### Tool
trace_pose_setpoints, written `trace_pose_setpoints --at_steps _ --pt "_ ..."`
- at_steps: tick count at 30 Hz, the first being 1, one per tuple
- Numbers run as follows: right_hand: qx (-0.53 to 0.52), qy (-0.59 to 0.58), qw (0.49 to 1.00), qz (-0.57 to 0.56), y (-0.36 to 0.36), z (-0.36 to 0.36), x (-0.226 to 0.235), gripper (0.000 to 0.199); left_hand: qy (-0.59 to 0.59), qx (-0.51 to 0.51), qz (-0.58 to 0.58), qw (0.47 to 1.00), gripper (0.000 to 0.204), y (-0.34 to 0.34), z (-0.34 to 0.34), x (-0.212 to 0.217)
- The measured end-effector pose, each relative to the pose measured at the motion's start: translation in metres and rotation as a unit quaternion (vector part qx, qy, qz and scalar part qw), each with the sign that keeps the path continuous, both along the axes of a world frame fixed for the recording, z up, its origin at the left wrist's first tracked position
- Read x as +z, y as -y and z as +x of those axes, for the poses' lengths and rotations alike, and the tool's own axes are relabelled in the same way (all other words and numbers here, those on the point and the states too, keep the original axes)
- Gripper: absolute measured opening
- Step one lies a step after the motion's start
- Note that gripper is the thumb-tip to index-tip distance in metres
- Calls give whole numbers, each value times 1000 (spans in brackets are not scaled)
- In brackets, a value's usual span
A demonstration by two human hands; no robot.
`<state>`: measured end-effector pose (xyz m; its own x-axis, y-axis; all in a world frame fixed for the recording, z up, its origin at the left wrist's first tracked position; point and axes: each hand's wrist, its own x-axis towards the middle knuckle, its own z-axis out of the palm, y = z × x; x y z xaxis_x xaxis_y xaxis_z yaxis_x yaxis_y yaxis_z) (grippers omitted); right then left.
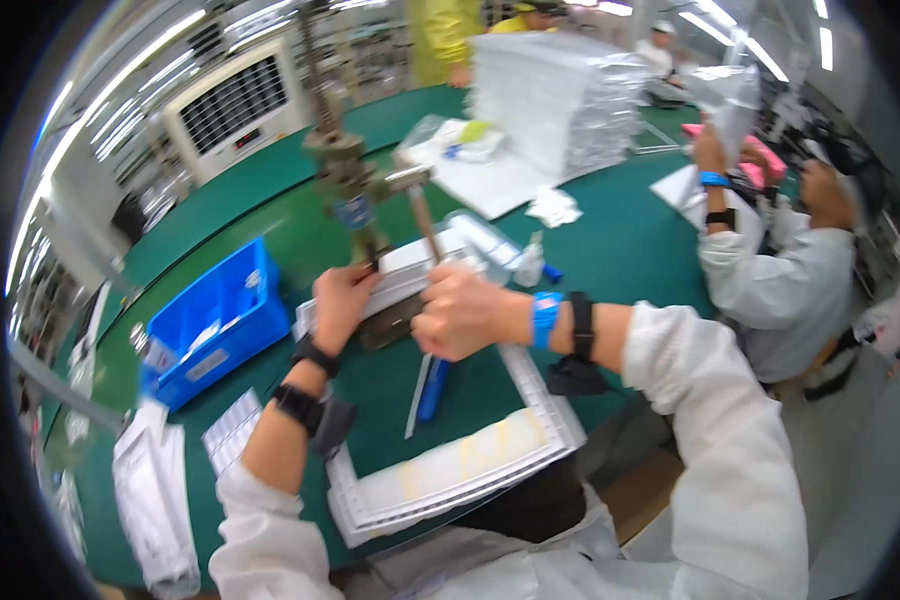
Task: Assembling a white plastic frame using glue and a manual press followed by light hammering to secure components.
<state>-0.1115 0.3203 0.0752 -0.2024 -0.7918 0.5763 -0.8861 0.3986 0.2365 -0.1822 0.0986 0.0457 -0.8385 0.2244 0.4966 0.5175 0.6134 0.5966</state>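
Note:
My right hand (pixel 460 312) is wrapped round the wooden handle of a hammer (pixel 424 222), its metal head raised above the fist. My left hand (pixel 342 300) is closed at the far bar of a white rectangular frame (pixel 560 415), close to the foot of an upright metal press (pixel 342 165). What its fingertips pinch is too blurred to make out. A dark metal block (pixel 385 328) lies under the far bar between my hands. Inside the frame lie a blue pen-like tool (pixel 433 390) and a thin white strip (pixel 417 398). Yellowish bands mark the frame's near side.
A blue bin (pixel 210 325) with small parts stands at left, near a white plastic package (pixel 157 500) and a printed sheet (pixel 232 430). Beyond are a small bottle (pixel 530 262), a crumpled white wad (pixel 553 207) and a tall wrapped stack (pixel 555 105). A co-worker's arms (pixel 770 260) work at right.

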Motion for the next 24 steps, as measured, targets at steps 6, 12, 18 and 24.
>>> trace_pose_setpoints --at_steps 6,12,18,24 --pt "10 -39 999 -8 3 1 2 25 14 0 -2 1000 24 3 2 1" --pt "12 -35 999 -14 -2 2 0 27 27 4 1 1000 25 -2 -1 3" --pt "12 -35 999 -13 2 2 1 27 29 9 8 1000 25 1 4 3" --pt "16 -18 1000 -9 1 5 7 27 10 5 10 1000 25 1 4 3"
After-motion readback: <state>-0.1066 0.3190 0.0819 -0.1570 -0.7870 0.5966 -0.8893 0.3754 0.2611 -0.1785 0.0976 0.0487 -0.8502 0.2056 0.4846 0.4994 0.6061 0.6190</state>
